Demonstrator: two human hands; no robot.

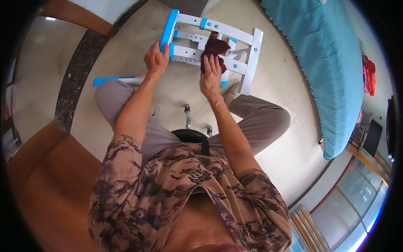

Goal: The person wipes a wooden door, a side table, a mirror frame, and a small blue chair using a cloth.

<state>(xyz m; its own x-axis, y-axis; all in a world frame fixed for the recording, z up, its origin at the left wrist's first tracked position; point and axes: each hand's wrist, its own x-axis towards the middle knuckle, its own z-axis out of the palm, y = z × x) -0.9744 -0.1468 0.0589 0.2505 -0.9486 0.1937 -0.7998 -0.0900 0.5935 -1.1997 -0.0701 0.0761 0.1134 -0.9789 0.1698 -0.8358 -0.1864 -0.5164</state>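
Observation:
A white metal frame (217, 30) with blue plastic trim, bolts and bolt holes stands or lies on the floor in front of my knees. My left hand (156, 60) grips its left end, at the corner where the blue end bar (168, 30) meets the nearer white rail (185, 52). A dark maroon cloth (217, 46) is draped over that same rail. My right hand (211, 75) lies flat on the cloth with its fingers extended, pressing it against the rail. Part of the rail is hidden under the cloth. At the right end a white crossbar (251, 61) closes the frame.
A blue and white bar (113, 80) shows beside my left knee. I sit on a black seat (189, 134) with chrome legs (188, 116) on casters. To the right is a bed with a teal quilted cover (324, 69). A brown wooden panel (56, 186) stands at the left.

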